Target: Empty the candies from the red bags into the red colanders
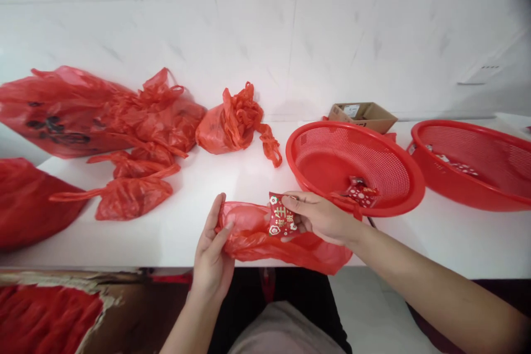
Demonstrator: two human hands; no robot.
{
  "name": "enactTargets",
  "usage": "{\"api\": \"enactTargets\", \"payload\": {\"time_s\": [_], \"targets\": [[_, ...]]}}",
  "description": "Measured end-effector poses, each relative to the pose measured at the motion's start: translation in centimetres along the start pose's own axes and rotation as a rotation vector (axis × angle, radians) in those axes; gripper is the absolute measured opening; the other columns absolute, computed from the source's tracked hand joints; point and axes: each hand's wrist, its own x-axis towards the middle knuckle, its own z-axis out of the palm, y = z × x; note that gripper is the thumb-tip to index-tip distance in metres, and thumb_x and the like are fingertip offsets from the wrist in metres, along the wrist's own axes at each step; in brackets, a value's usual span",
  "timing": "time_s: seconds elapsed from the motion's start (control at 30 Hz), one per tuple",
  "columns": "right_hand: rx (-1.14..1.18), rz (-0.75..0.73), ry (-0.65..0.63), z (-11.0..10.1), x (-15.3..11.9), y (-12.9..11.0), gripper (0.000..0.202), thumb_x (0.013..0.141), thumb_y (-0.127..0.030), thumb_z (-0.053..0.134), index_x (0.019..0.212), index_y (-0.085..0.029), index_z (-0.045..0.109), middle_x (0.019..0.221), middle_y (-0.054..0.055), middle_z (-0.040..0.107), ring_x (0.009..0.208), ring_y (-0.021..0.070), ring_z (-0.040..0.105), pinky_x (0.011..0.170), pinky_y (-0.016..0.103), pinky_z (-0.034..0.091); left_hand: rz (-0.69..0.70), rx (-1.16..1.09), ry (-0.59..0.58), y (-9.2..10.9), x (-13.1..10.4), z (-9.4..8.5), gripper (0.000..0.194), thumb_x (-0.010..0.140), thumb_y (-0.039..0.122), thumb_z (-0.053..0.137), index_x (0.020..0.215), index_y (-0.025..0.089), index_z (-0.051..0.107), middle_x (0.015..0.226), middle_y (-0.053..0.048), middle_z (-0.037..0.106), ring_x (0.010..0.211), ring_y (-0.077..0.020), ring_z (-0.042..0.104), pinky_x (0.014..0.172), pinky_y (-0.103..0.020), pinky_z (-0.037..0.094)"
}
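White wall [249, 27] behind, white desk [182, 249] below. Red packet [276, 215] pinched in the right fingers [296, 206], over the bag [244, 246]; whether any of it sits inside, cannot tell. Left fingers [214, 213] grip the bag's left end. Step, my reading: packet and bag being brought together; a next move would call for a well-spread bag mouth. Packet reads 生 and 贵, gold. Right of the right fingers: near basket [321, 163], similar packets [362, 193] inside; far basket [464, 191] beyond. Carton [379, 116] farther back, label illegible. Left of the left fingers: tied bags [135, 199], big bag [95, 94], black print unreadable.
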Motion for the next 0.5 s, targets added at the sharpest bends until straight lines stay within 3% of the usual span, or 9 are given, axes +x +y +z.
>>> {"api": "enactTargets", "payload": {"time_s": [0.1, 0.27, 0.4, 0.5], "targets": [[-0.254, -0.098, 0.024, -0.4, 1.6, 2.7, 0.033, 0.090, -0.047, 0.056, 0.077, -0.017, 0.054, 0.066, -0.004, 0.049, 0.061, 0.0090, 0.048, 0.065, 0.024, 0.046, 0.003, 0.027, -0.017, -0.8, 0.3, -0.6, 0.072, 0.072, 0.021, 0.076, 0.139, 0.033, 0.051, 0.131, -0.002, 0.062, 0.099, -0.0158, 0.066, 0.083, -0.020, 0.053], [-0.690, -0.208, 0.056, -2.2, 4.1, 5.7, 0.040, 0.097, -0.046, 0.041, 0.073, -0.017, 0.052, 0.073, 0.000, 0.056, 0.070, 0.0134, 0.053, 0.072, 0.027, 0.043, 0.099, 0.160, -0.042, -1.9, 0.7, -2.2, 0.064, 0.078, 0.026, 0.071, 0.138, 0.035, 0.052, 0.154, 0.001, 0.039, 0.132, -0.0203, 0.046, 0.106, -0.027, 0.041], [-0.970, -0.134, 0.240, -2.1, 3.7, 6.1, 0.030, 0.098, -0.037, 0.041, 0.104, -0.016, 0.061, 0.096, 0.009, 0.068, 0.088, 0.0198, 0.063, 0.081, 0.032, 0.045, 0.123, 0.235, -0.026, -2.0, 0.9, -3.1, 0.058, 0.081, 0.027, 0.068, 0.136, 0.038, 0.053, 0.157, 0.006, 0.033, 0.140, -0.0183, 0.036, 0.110, -0.025, 0.037], [-1.198, -0.104, 0.218, -0.4, 0.9, 4.2, 0.041, 0.097, -0.033, 0.043, 0.133, -0.016, 0.051, 0.116, 0.016, 0.065, 0.103, 0.0258, 0.063, 0.088, 0.039, 0.047, 0.132, 0.269, -0.026, -2.0, 0.8, -3.0, 0.058, 0.082, 0.026, 0.067, 0.137, 0.038, 0.052, 0.158, 0.005, 0.032, 0.138, -0.0191, 0.038, 0.107, -0.025, 0.040]]}}
